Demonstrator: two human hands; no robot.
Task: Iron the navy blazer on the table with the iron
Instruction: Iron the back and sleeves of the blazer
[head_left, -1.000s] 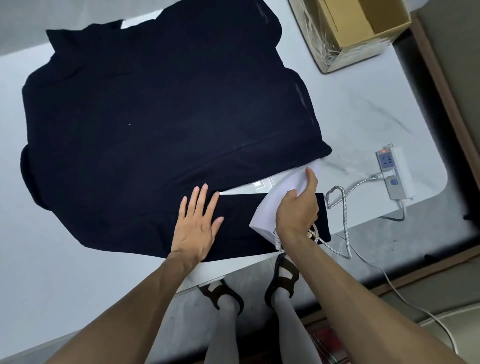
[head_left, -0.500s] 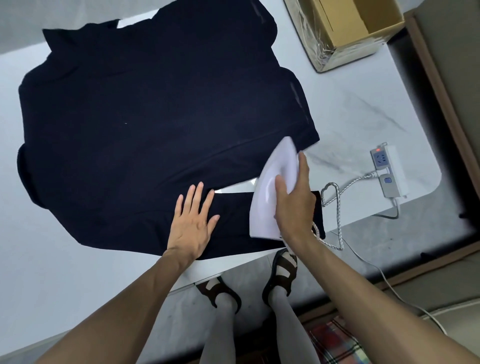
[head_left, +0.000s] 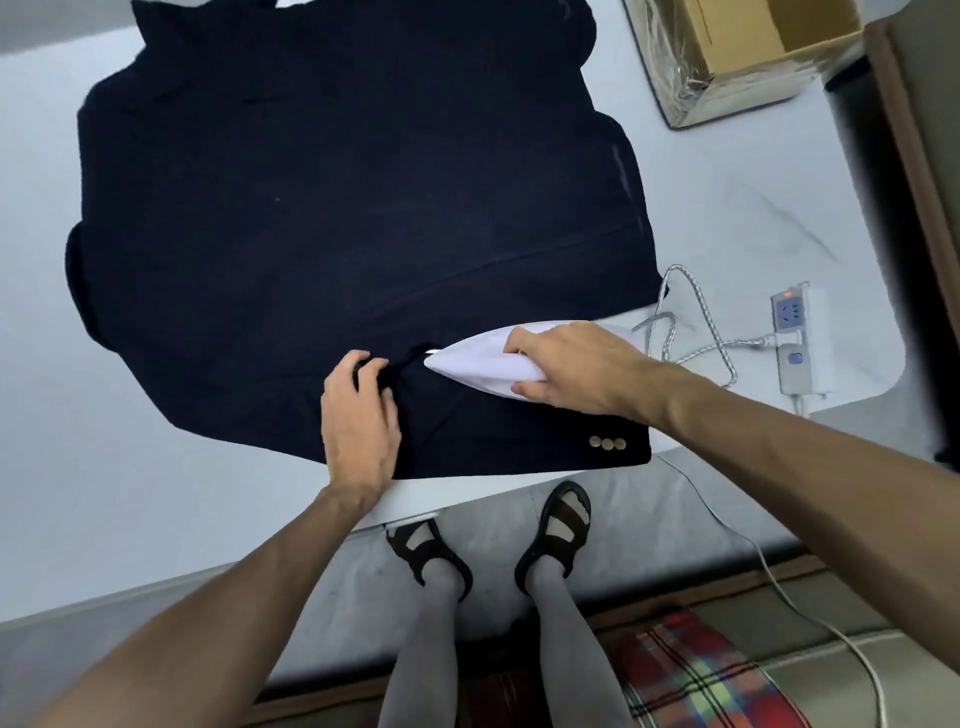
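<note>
The navy blazer (head_left: 337, 218) lies spread flat over the white table (head_left: 78, 493). One sleeve runs along the near edge, with three gold cuff buttons (head_left: 607, 442) at its right end. My right hand (head_left: 566, 366) grips the white iron (head_left: 478, 361), which lies on the sleeve with its tip pointing left. Just left of the iron's tip, my left hand (head_left: 358, 415) rests on the sleeve, its fingers curled into the fabric and bunching it.
The iron's braided cord (head_left: 691, 332) loops over the table to a white power strip (head_left: 795, 338) with a red light at the right edge. An open cardboard box (head_left: 737, 57) stands at the far right corner. My sandalled feet (head_left: 488, 540) are under the near edge.
The iron has swung round from pointing away from me to pointing left and has slid left along the sleeve. My left hand, flat before, now curls its fingers into the fabric.
</note>
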